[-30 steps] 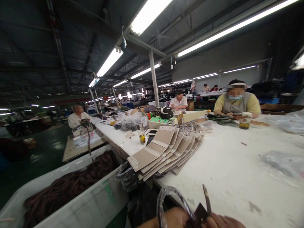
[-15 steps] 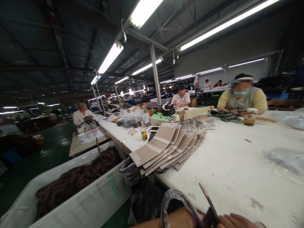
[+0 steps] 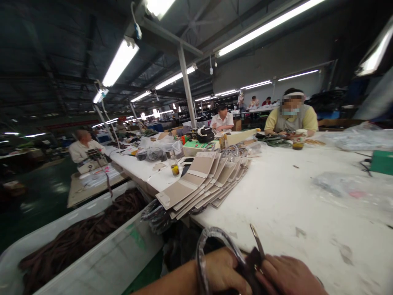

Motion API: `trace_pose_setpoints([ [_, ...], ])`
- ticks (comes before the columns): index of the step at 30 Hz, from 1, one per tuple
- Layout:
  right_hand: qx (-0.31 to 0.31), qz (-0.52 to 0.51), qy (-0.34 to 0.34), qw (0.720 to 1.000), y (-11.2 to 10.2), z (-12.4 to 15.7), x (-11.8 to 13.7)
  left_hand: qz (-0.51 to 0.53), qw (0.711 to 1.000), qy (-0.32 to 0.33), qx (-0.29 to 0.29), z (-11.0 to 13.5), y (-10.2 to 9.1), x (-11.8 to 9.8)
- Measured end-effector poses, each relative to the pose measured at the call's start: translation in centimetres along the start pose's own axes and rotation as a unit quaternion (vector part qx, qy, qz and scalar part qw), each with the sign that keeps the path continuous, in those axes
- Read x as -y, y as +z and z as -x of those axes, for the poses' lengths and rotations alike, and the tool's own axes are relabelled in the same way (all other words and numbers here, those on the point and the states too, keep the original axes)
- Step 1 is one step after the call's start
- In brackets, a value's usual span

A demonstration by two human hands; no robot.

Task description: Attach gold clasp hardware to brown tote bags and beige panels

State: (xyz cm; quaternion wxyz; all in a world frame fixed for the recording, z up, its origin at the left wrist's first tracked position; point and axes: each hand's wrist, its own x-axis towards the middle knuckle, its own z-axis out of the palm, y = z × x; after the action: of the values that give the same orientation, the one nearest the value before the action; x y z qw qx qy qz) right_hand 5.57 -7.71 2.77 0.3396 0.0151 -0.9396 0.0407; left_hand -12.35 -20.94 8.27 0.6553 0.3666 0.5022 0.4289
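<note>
A curved bag handle in clear plastic wrap loops up at the bottom centre, passing over my left wrist. My left hand is closed around the handle's lower end, beside a dark brown leather-like tab. My right hand is closed just to the right, close against the tab. Slim pointed metal scissors stick up from its grip, tips pointing up and away. Their handles are hidden in the fingers. Both hands are at the table's near edge.
Fanned beige boards lie on the white table, with wrapped handles beneath and behind them. A white bin of brown strips stands left. Plastic bags and a green box lie right. Co-workers sit beyond.
The view has turned right, bringing the green box into sight. Both hands and the handle appear higher in view, and the scissors stand more upright, close to the tab.
</note>
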Motion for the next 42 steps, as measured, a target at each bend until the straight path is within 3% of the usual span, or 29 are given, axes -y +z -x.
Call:
trace_pose_setpoints([
  [3,0.066,-0.115,0.187,0.973,-0.9,-0.2,0.2,0.011,0.999,-0.025,0.024,-0.5,-1.0,-0.8],
  [5,0.053,-0.190,0.325,0.925,-1.3,-0.4,0.0,0.011,0.998,-0.050,0.048,-1.2,-2.1,-1.1],
  [7,0.025,-0.236,0.418,0.877,-1.5,-0.5,-0.4,0.001,0.994,-0.070,0.081,-1.8,-3.0,-1.4],
  [9,0.024,-0.290,0.464,0.837,-1.8,-0.7,-0.6,-0.013,0.992,-0.072,0.106,-2.2,-3.4,-1.6],
  [13,0.089,-0.453,0.473,0.750,-2.0,-0.9,-0.4,-0.033,0.989,-0.077,0.126,-2.6,-3.5,-1.7],
  [15,0.090,-0.486,0.475,0.728,-1.8,-0.8,-0.3,-0.040,0.987,-0.089,0.131,-2.8,-3.5,-1.6],
  [20,0.053,-0.473,0.508,0.718,-0.9,-0.2,-0.3,-0.009,0.990,-0.080,0.118,-3.4,-4.5,-1.0],
  [23,0.017,-0.480,0.533,0.696,-0.5,0.4,-0.7,0.062,0.996,-0.068,0.008,-2.7,-6.1,-0.5],
  [26,-0.040,-0.487,0.561,0.668,0.0,1.3,-1.6,0.156,0.978,-0.073,-0.114,-1.0,-7.5,0.1],
  [29,-0.078,-0.470,0.594,0.648,0.6,2.1,-2.7,0.173,0.971,-0.033,-0.162,1.1,-7.9,0.5],
  [33,-0.095,-0.461,0.611,0.636,1.0,2.1,-3.2,0.045,0.977,0.067,-0.196,2.6,-6.6,0.6],
  [37,-0.099,-0.461,0.599,0.648,0.7,1.3,-2.7,-0.106,0.944,0.088,-0.299,2.3,-4.4,0.2],
  [39,-0.105,-0.458,0.592,0.655,0.3,1.1,-2.4,-0.125,0.927,0.094,-0.340,1.9,-3.6,0.0],
  [42,-0.105,-0.451,0.590,0.662,-0.2,1.2,-2.3,-0.077,0.932,0.098,-0.339,1.6,-2.8,0.1],
])
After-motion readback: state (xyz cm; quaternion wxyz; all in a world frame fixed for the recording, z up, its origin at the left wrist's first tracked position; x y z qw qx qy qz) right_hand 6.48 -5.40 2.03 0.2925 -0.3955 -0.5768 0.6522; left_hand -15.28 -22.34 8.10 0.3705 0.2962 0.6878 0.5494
